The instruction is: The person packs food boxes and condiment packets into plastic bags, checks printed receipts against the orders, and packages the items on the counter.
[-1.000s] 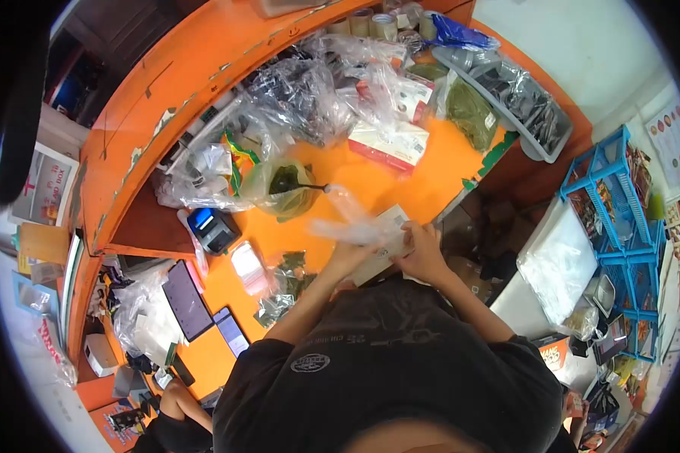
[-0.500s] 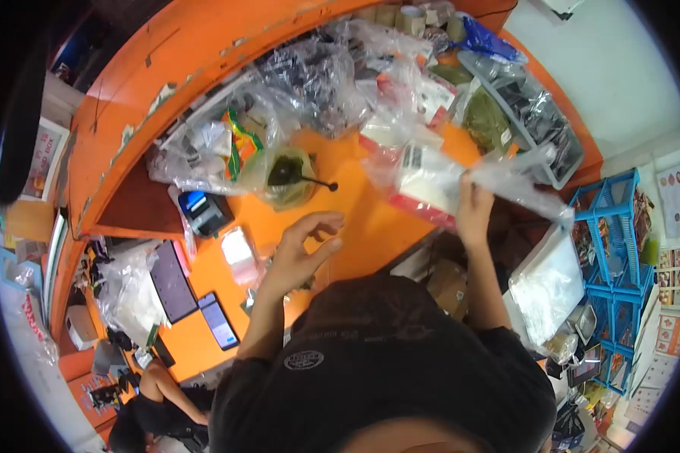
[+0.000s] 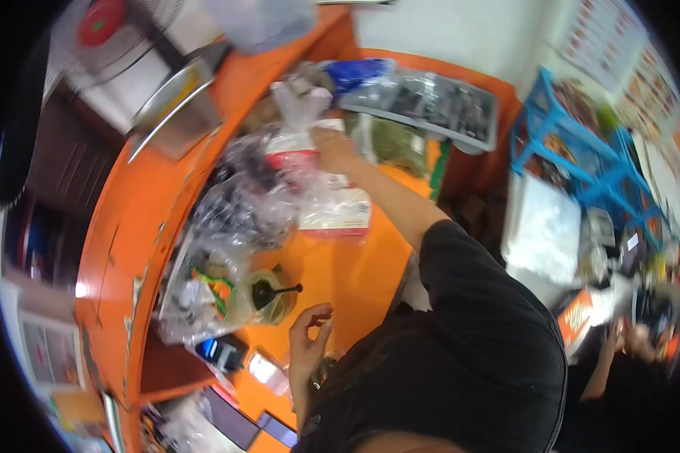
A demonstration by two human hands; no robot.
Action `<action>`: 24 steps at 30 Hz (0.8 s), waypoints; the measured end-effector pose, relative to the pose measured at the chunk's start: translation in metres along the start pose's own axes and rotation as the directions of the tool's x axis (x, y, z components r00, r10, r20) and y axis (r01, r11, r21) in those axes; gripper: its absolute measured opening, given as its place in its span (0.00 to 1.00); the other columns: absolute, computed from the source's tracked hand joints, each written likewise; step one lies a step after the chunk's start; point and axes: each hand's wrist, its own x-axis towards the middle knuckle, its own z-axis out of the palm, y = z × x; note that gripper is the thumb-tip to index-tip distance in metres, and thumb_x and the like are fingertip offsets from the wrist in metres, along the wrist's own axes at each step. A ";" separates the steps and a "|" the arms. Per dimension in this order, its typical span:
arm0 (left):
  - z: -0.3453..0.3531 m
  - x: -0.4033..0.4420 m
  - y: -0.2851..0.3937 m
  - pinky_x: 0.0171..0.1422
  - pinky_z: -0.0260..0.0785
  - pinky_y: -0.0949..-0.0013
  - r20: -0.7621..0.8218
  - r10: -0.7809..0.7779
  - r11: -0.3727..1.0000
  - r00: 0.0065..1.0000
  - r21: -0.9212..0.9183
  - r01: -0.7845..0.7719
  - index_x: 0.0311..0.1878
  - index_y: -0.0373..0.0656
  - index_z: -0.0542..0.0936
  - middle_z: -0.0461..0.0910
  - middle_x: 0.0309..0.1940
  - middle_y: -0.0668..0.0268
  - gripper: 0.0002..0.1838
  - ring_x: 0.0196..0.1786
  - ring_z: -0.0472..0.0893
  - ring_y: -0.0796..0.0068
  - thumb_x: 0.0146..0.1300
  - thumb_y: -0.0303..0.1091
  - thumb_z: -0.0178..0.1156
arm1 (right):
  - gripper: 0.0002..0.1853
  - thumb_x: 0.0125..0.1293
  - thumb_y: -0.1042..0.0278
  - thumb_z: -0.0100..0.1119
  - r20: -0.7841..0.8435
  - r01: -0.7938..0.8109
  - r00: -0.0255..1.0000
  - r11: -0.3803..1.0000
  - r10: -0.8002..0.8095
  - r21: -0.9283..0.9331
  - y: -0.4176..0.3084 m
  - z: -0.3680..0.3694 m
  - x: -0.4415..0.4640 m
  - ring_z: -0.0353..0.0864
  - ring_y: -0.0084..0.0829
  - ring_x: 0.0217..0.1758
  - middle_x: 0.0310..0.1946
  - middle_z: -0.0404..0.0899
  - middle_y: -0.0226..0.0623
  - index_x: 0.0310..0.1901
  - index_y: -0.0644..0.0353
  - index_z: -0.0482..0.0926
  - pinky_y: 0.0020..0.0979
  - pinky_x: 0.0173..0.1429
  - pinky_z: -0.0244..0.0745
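My right hand (image 3: 334,149) is stretched to the back of the orange table, closed on a red-and-white box in a clear plastic bag (image 3: 293,160). Its fingertips are blurred and partly hidden. A second red-and-white box (image 3: 336,215), also under clear plastic, lies just in front. My left hand (image 3: 310,338) hovers over the table's near part, fingers bent and apart, holding nothing. Beyond it stands a bag-lined tub (image 3: 283,308) with a dark ladle (image 3: 268,293) whose handle sticks out to the right.
Clear plastic bags (image 3: 242,211) crowd the table's left side. A grey tray of bagged dark items (image 3: 438,106) sits at the back, beside a green bag (image 3: 393,143). Blue racks (image 3: 559,143) stand right. A card-terminal-like device (image 3: 221,351) lies near left. Another person's hands (image 3: 631,340) show at lower right.
My view has swung to the right. My right hand has carried the bagged box toward the back of the table. My left hand stays near the tub, empty.
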 end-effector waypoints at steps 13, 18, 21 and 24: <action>0.052 0.009 -0.002 0.48 0.68 0.72 0.327 0.090 0.994 0.941 0.029 -0.105 0.47 0.35 0.76 0.80 0.39 0.61 0.12 0.43 0.78 0.73 0.61 0.25 0.55 | 0.09 0.54 0.64 0.61 -0.470 -0.722 0.581 0.688 0.665 0.081 0.105 -0.122 -0.395 0.73 0.51 0.38 0.26 0.76 0.48 0.32 0.61 0.79 0.47 0.47 0.67; 0.087 0.006 0.016 0.48 0.68 0.72 0.493 0.165 0.984 0.854 -0.027 -0.175 0.47 0.35 0.77 0.80 0.39 0.60 0.12 0.43 0.78 0.72 0.60 0.25 0.56 | 0.17 0.57 0.67 0.57 -0.861 -0.772 0.446 0.592 0.246 -0.230 0.183 -0.181 -0.465 0.74 0.52 0.45 0.39 0.78 0.51 0.47 0.63 0.74 0.45 0.56 0.65; 0.104 0.001 0.016 0.47 0.68 0.72 0.588 0.178 0.979 0.789 -0.027 -0.201 0.47 0.35 0.77 0.80 0.39 0.60 0.12 0.43 0.78 0.72 0.59 0.25 0.57 | 0.14 0.59 0.68 0.48 -0.148 -0.872 0.486 0.464 0.861 -0.158 0.257 -0.189 -0.494 0.78 0.47 0.48 0.42 0.79 0.50 0.41 0.64 0.79 0.42 0.53 0.73; 0.127 -0.005 0.017 0.47 0.69 0.73 0.640 0.131 0.988 0.757 -0.026 -0.149 0.47 0.35 0.77 0.80 0.40 0.60 0.12 0.43 0.78 0.72 0.59 0.26 0.57 | 0.14 0.56 0.63 0.54 -0.158 -0.951 0.283 0.256 0.946 -0.172 0.301 -0.165 -0.503 0.79 0.45 0.49 0.44 0.79 0.49 0.39 0.64 0.80 0.39 0.52 0.75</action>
